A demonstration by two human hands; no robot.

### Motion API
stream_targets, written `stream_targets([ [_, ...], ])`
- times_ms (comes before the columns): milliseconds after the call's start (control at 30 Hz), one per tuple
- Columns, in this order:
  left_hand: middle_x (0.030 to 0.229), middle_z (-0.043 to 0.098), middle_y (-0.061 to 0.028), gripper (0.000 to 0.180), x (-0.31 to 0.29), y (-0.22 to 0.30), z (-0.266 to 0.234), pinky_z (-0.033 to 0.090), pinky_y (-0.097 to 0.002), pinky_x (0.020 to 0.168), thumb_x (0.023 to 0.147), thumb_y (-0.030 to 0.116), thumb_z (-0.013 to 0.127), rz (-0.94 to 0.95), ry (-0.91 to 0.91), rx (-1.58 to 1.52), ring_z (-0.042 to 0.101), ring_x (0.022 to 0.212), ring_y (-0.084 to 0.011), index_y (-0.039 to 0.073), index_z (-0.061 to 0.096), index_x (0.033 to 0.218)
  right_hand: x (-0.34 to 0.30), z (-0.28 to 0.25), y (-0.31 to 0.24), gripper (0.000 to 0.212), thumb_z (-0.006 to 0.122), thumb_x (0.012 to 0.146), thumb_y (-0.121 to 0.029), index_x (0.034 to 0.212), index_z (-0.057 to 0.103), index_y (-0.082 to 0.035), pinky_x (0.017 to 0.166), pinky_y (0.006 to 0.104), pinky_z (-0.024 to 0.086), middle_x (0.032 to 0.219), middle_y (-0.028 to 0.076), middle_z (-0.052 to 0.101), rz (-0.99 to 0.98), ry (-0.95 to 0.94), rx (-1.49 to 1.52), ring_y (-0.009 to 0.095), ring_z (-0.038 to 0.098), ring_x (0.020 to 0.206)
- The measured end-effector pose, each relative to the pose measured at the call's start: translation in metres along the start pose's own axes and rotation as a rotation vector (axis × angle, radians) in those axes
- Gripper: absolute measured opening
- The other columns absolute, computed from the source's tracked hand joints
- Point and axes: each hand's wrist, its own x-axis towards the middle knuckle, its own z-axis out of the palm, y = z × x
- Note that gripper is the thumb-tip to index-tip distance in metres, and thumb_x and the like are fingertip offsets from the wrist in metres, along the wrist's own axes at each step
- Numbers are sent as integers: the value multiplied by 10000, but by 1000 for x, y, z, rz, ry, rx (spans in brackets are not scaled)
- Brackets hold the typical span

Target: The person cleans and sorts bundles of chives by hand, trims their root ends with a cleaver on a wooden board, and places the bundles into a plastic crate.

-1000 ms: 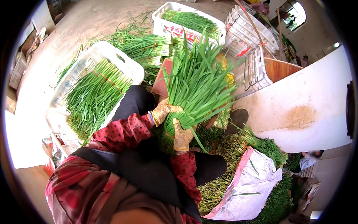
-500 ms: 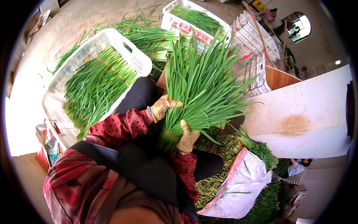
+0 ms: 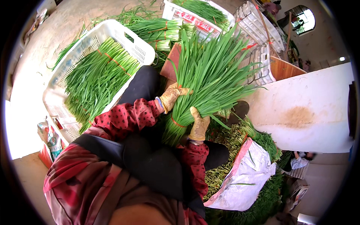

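A big bunch of garlic chives (image 3: 210, 77) slants across my lap, its leafy ends spreading up and to the right. Around its lower part runs a red band (image 3: 177, 122). My left hand (image 3: 172, 97), in a stained yellowish glove, grips the bunch from its left side above the band. On the opposite side, my right hand (image 3: 199, 125), gloved alike, closes around the lower part with its thumb up. The fingers behind the leaves are hidden.
A white basket (image 3: 140, 56) of banded chives stands left of my knee. Beyond lie loose bundles (image 3: 157, 32) and another filled basket (image 3: 225, 15). A white sack (image 3: 243, 187) covers part of a chive pile at lower right. A pale wall (image 3: 307, 112) bounds the right.
Both hands and the bunch have shifted a little to the right, the left hand also slightly upward. More of the reddish-brown block behind the bunch shows now.
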Motion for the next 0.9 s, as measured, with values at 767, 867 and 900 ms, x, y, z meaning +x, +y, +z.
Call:
stream_targets([
  [767,999,690,-61,343,-5,-24,14,544,-325,739,830,9,700,13,263,132,646,847,-168,32,612,1161,37,6,-17,121,667,902,-115,891,650,4,569,285,476,691,38,626,-85,0,-366,107,579,594],
  [867,970,695,-45,260,-3,-32,10,541,-303,755,850,27,688,25,191,119,649,828,-139,38,642,1106,38,4,-11,54,610,897,-25,865,636,10,543,246,445,703,30,616,-167,-21,-90,84,526,592],
  [900,970,695,-45,260,-5,-32,8,541,-303,755,850,27,688,18,197,121,649,828,-139,38,642,1106,33,17,-27,73,588,896,-38,836,621,-14,482,233,394,668,10,578,61,3,6,72,478,525],
])
